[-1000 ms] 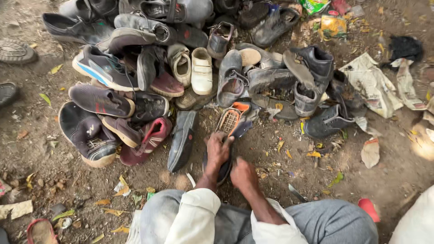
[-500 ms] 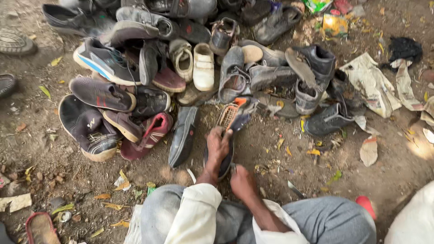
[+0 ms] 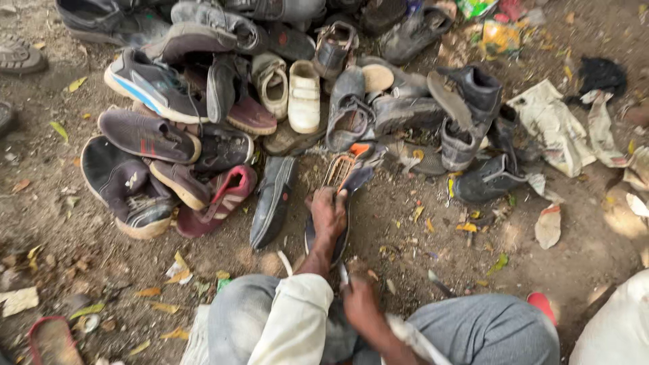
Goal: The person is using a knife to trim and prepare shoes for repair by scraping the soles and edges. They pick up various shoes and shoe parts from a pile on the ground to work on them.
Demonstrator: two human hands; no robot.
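Dirt ground (image 3: 405, 243), shoe pile (image 3: 270, 101) beyond. Our left hand (image 3: 329, 215) presses dark sandal (image 3: 338, 203) flat; right hand (image 3: 358, 304) grips thin tool (image 3: 343, 274). We keep sole pinned, strokes short.

Bare brown dirt ground (image 3: 405, 257), strewn with dry yellow leaves (image 3: 466, 226) and paper scraps, carries everything. A heap of worn shoes (image 3: 284, 101) covers its far side: a grey sneaker with a blue stripe (image 3: 152, 84), a pair of cream children's shoes (image 3: 291, 91), black ankle boots (image 3: 473, 115). A long black shoe (image 3: 270, 199) lies just in front of the heap. Crumpled pale cloth (image 3: 554, 125) lies toward the right edge, and a red sandal (image 3: 51, 341) sits in the near left corner.
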